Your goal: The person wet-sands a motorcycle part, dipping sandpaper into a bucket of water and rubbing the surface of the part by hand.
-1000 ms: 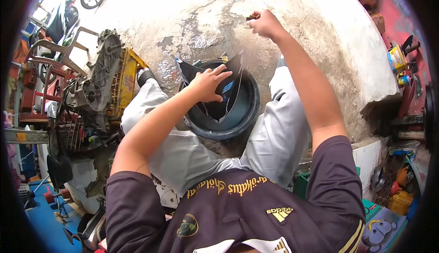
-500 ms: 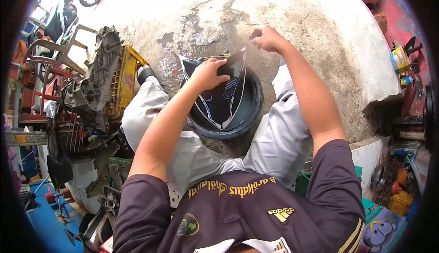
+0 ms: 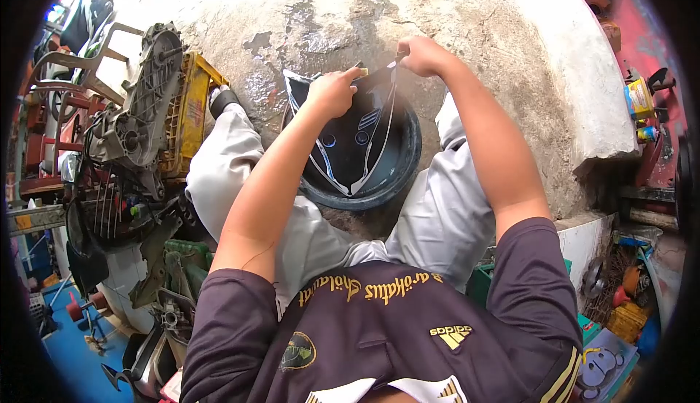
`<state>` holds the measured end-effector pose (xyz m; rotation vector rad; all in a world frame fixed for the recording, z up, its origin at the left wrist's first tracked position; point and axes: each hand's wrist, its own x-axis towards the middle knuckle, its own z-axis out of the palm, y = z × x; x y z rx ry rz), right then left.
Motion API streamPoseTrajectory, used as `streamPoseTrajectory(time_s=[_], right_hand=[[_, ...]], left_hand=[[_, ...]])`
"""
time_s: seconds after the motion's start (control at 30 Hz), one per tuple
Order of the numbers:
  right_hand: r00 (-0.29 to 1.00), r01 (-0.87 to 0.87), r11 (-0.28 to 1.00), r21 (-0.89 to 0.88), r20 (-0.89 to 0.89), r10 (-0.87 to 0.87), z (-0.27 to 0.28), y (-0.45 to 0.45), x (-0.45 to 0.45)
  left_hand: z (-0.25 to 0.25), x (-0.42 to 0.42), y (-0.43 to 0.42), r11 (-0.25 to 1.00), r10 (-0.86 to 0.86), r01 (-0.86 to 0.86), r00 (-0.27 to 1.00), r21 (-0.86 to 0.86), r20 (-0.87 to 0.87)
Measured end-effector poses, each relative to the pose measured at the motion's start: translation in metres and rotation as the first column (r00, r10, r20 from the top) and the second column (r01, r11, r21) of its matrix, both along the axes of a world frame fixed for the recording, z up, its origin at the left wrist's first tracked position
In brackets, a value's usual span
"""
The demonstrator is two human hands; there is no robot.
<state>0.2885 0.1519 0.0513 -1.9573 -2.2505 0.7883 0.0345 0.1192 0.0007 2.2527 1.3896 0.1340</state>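
A black V-shaped panel (image 3: 355,159) with white and blue edge stripes lies tilted over a round dark basin (image 3: 408,173) between my knees, its point towards me. My left hand (image 3: 335,93) holds the panel's upper part, fingers curled over it near a small yellowish piece. At the panel's upper right tip is my right hand (image 3: 419,57), its fingers pinched together; whatever small thing sits between them is too hidden to name. Part of the basin's inside is covered by the panel.
On the left stand a yellow crate (image 3: 191,111), a grey metal engine casing (image 3: 149,104) and a plastic chair (image 3: 98,60). A white ledge (image 3: 594,111) runs along the right. The concrete floor (image 3: 292,31) ahead has wet patches.
My right hand has come down from beyond the basin to the panel's right tip. My left hand has shifted up a little, its fingers closing, and the panel has turned to show its striped face.
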Motion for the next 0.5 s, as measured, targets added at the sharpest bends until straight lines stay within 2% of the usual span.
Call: streamPoseTrajectory(time_s=[0.03, 0.07, 0.13, 0.27, 0.37, 0.43, 0.5], right_hand=[[1.000, 0.005, 1.000, -0.011, 0.008, -0.005, 0.004, -0.003, -0.005], [1.000, 0.003, 1.000, -0.013, 0.008, -0.002, 0.007, -0.007, -0.009], [1.000, 0.002, 1.000, -0.001, -0.017, -0.002, 0.008, -0.010, -0.013], [0.999, -0.008, 1.000, 0.014, -0.033, 0.008, 0.007, -0.011, -0.016], [1.000, -0.018, 0.999, 0.032, -0.009, 0.019, 0.001, -0.005, -0.015], [1.000, -0.016, 0.999, 0.038, -0.022, 0.017, 0.004, -0.004, -0.017], [1.000, -0.016, 1.000, 0.025, -0.022, 0.017, 0.007, -0.003, -0.018]], left_hand=[[-0.006, 0.000, -0.003, 0.994, -0.004, 0.004, 1.000, 0.110, 0.003], [-0.013, 0.000, -0.008, 0.994, -0.001, 0.001, 1.000, 0.107, 0.003], [-0.017, 0.000, -0.017, 0.910, 0.012, 0.003, 0.999, 0.414, -0.033], [-0.021, -0.002, -0.021, 0.885, 0.027, -0.015, 0.999, 0.466, -0.020], [-0.027, -0.006, -0.016, 0.869, -0.022, 0.006, 0.999, 0.495, 0.026], [-0.034, -0.010, -0.012, 0.868, -0.107, 0.014, 0.981, 0.496, 0.160], [-0.037, -0.012, -0.010, 0.889, -0.103, 0.011, 0.979, 0.458, 0.176]])
